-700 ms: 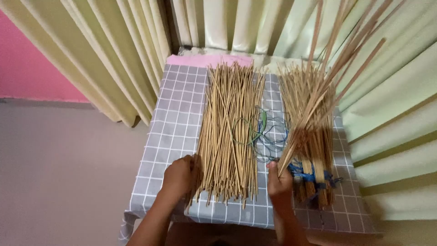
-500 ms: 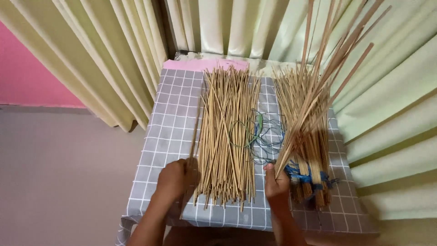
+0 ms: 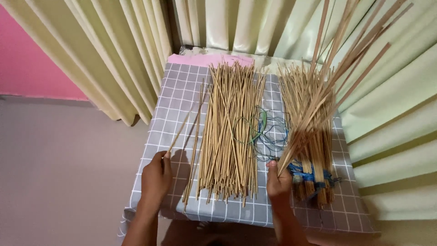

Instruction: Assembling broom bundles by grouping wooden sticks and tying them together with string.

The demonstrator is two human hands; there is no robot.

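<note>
While the right hand [image 3: 278,181] clenches a fan of thin sticks [image 3: 334,77] by their lower ends, the tops splay up and out toward the curtain [image 3: 391,105], probably because only the bottoms are pinched together. The left hand [image 3: 155,178] has its grip closed on a single stick [image 3: 178,133], held by one end so it slants up across the surface [image 3: 175,102], just left of the big loose pile of sticks [image 3: 232,132] lying in the middle (a couple of strays sit along that pile's left edge).

Off to the right there's another heap of sticks [image 3: 302,98] with a bundle tied in blue string [image 3: 314,175] at its near end, right beside the right hand. Between the two piles lies a tangle of green and blue cord [image 3: 266,130], handy to both hands I'd guess.

Hard to tell how many sticks the right hand really has, since the fan overlaps the heap behind it and some tips run out of the top of the view. Both forearms are cut off at the bottom edge, and the checked cloth hides what the surface is underneath.
</note>
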